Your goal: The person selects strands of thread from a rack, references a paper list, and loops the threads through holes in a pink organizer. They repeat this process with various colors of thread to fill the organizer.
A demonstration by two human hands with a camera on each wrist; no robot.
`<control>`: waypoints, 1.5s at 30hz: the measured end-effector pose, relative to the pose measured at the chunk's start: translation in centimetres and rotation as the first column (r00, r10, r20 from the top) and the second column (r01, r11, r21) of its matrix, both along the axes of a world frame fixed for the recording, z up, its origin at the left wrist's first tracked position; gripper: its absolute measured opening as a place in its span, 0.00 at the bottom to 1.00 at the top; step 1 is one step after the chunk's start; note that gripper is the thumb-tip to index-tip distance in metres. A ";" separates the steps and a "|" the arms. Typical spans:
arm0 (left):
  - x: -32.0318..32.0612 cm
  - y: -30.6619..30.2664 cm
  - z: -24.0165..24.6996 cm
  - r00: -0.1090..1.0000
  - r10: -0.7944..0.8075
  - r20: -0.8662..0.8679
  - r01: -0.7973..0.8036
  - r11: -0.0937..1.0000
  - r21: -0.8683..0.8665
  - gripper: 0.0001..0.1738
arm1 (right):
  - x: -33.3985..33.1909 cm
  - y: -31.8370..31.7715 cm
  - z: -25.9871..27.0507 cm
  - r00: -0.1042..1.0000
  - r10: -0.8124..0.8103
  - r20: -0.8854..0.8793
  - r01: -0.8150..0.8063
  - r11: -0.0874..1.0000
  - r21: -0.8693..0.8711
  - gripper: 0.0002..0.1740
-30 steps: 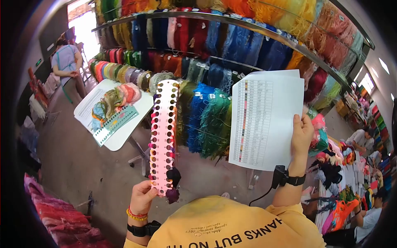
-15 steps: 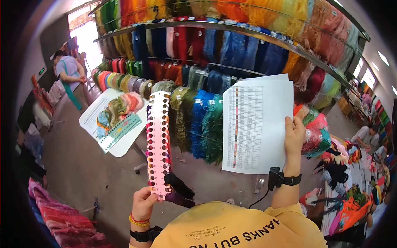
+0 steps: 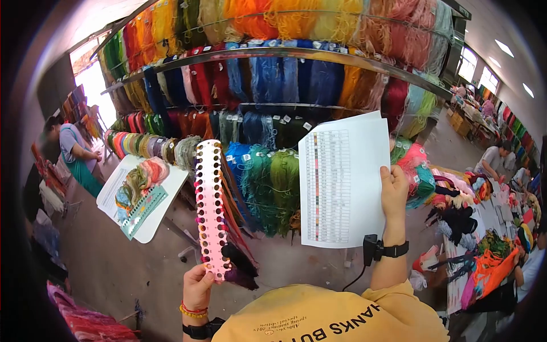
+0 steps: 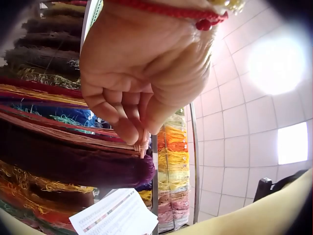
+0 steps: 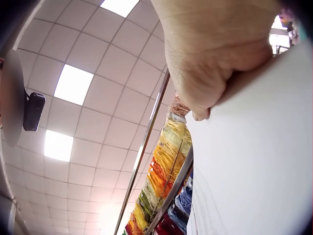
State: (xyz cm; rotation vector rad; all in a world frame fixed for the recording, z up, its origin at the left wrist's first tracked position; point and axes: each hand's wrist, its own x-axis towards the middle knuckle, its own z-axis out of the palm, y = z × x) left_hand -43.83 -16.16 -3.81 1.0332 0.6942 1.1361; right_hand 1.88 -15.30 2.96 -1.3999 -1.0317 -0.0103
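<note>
My left hand [image 3: 197, 289] pinches the bottom end of a long pink-and-white punched card [image 3: 211, 214] between thumb and fingers. Threads in several colours are looped through the holes along its edges. Black thread [image 3: 239, 257] and dark purple thread [image 3: 243, 277] trail from its lower right; the purple thread [image 4: 115, 169] also shows below the fingers in the left wrist view. With thumb and fingers, my right hand [image 3: 395, 191] grips the right edge of white paper sheets [image 3: 364, 182]. The top sheet carries a printed table with a column of colour swatches. White paper [image 5: 259, 152] fills much of the right wrist view.
Ahead, a metal rack [image 3: 273, 51] bears rows of coloured thread hanks. A white stool-like table [image 3: 151, 228] at left holds papers, thread bundles and a green punched card [image 3: 145, 211]. One person [image 3: 74, 151] stands at far left; colourful threads cover a table [image 3: 456, 251] at right.
The head view has shifted, so the rack sits lower in it. Both hands keep their grips. The hanging threads on the pink card have swung out to the right, and the person at far left bends forward.
</note>
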 end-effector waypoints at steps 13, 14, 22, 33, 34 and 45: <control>6.2 -2.8 -0.6 1.000 0.019 -0.001 -0.019 1.000 -0.020 0.12 | 4.9 -2.8 -0.4 0.999 0.031 -0.041 -0.031 0.999 0.007 0.12; 6.5 -3.0 -0.7 1.000 0.020 -0.001 -0.020 1.000 -0.019 0.12 | 5.4 -2.9 -0.6 0.998 0.044 -0.040 -0.044 0.999 -0.001 0.12; 8.3 -4.2 -1.5 0.998 0.070 -0.002 -0.070 0.995 -0.072 0.11 | 6.6 -3.8 -1.5 0.999 0.038 -0.031 -0.038 0.999 -0.009 0.13; 9.8 -4.8 -2.2 0.997 0.066 0.032 -0.064 0.996 -0.062 0.11 | 7.7 -3.9 -2.1 0.997 0.069 -0.035 -0.068 0.997 0.018 0.12; 9.9 -4.9 -2.2 0.997 0.074 0.029 -0.072 0.995 -0.066 0.10 | 7.9 -3.9 -2.2 0.996 0.075 -0.042 -0.075 0.997 0.011 0.12; 10.0 -5.7 -2.3 0.994 0.107 0.017 -0.105 0.992 -0.074 0.10 | 8.3 -3.2 -2.3 0.996 0.087 -0.005 -0.087 0.996 -0.013 0.12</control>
